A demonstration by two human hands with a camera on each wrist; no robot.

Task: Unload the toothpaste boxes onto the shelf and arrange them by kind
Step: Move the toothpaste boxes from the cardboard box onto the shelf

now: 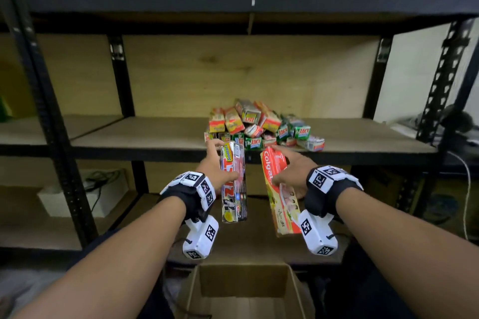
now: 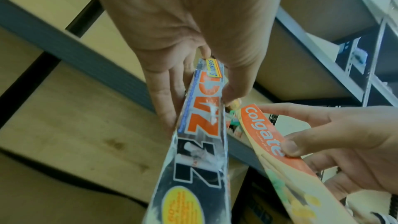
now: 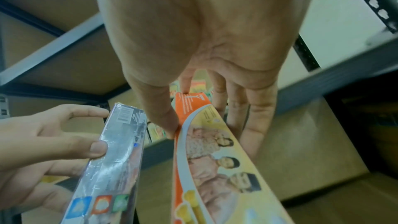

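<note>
My left hand (image 1: 216, 163) grips a long silver-and-black Zact toothpaste box (image 1: 233, 184) (image 2: 202, 135) (image 3: 116, 156), thumb on one side and fingers on the other. My right hand (image 1: 290, 171) holds a long red-and-cream Colgate box (image 1: 278, 189) (image 3: 206, 151) (image 2: 277, 156) the same way. Both boxes point at the front edge of the middle shelf board (image 1: 129, 137). Just behind them a loose heap of small toothpaste boxes (image 1: 261, 124) lies on that board, red, yellow and green kinds mixed.
An open cardboard carton (image 1: 243, 290) stands on the floor below my arms. Black steel uprights (image 1: 49, 111) frame the rack. A white box with cables (image 1: 103, 189) sits on the lower left shelf, and cables lie at the far right (image 1: 464, 137).
</note>
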